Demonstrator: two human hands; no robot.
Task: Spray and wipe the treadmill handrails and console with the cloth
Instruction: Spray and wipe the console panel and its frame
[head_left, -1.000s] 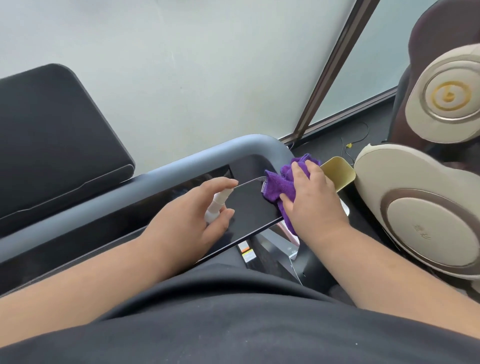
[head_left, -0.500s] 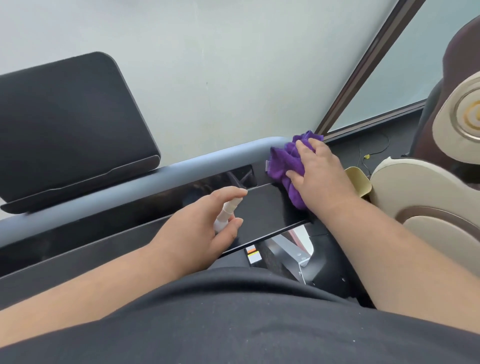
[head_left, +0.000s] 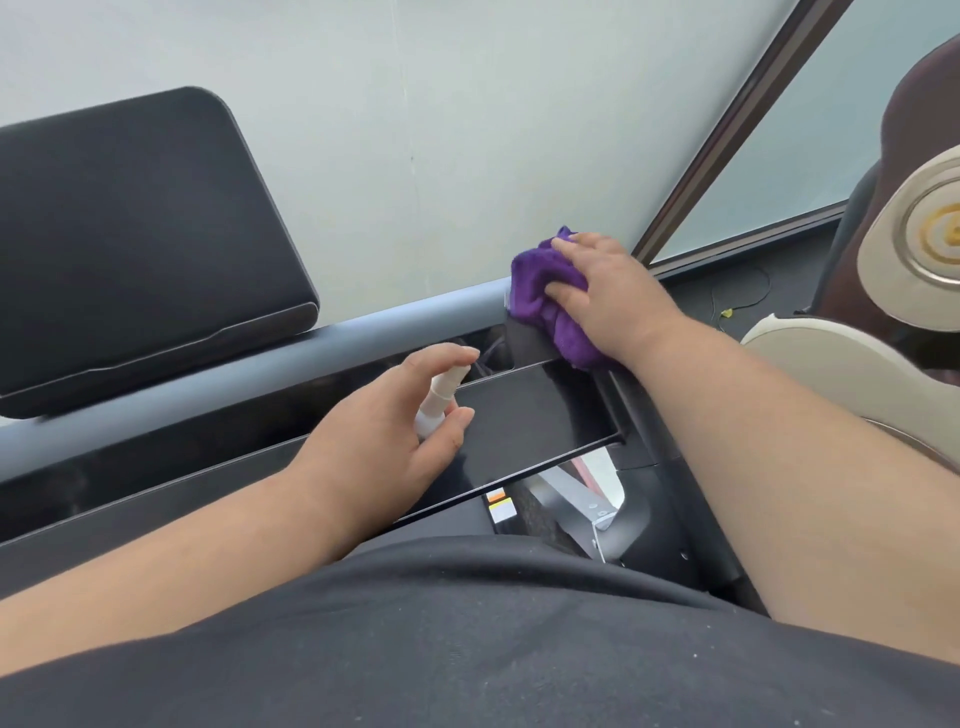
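Note:
My right hand (head_left: 610, 291) holds a bunched purple cloth (head_left: 540, 291) and presses it on the right corner of the treadmill's grey handrail (head_left: 363, 332). My left hand (head_left: 395, 421) grips a small white spray bottle (head_left: 436, 402), forefinger on its top, above the glossy black console panel (head_left: 535, 415). The bottle's lower part is hidden in my palm. A dark screen (head_left: 130, 244) stands tilted at the far left of the console.
A beige and brown massage chair (head_left: 841, 364) stands close on the right. A frosted glass wall with a dark frame post (head_left: 727, 130) rises right behind the handrail. A thin cable (head_left: 737, 301) lies on the dark floor. My black shirt fills the bottom.
My right hand has slid the cloth from the console panel's right end up onto the handrail corner. My left hand with the bottle has stayed over the panel. The view shifted left.

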